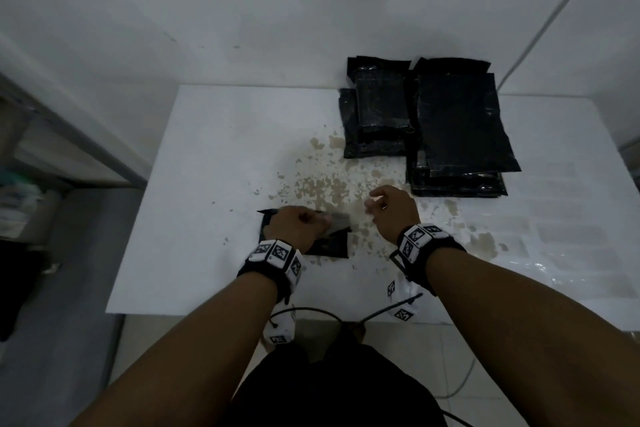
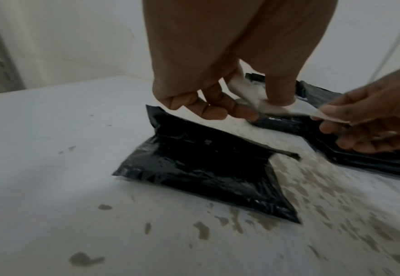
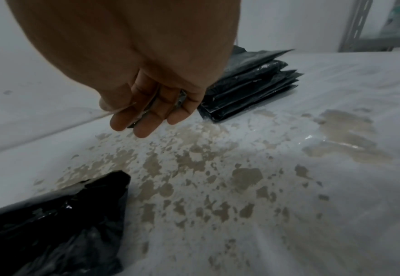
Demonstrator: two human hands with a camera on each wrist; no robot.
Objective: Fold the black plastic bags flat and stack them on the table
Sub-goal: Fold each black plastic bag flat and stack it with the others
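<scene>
A black plastic bag lies near the table's front edge, its far edge lifted under my left hand. That hand pinches a pale thin strip between thumb and fingers at the bag's raised edge. My right hand pinches the strip's other end, a little to the right and above the table. Two stacks of flat black bags sit at the back right.
The white table has worn brown patches in its middle. A metal shelf rack stands to the left. Walls close the back and right. Cables hang at the front edge.
</scene>
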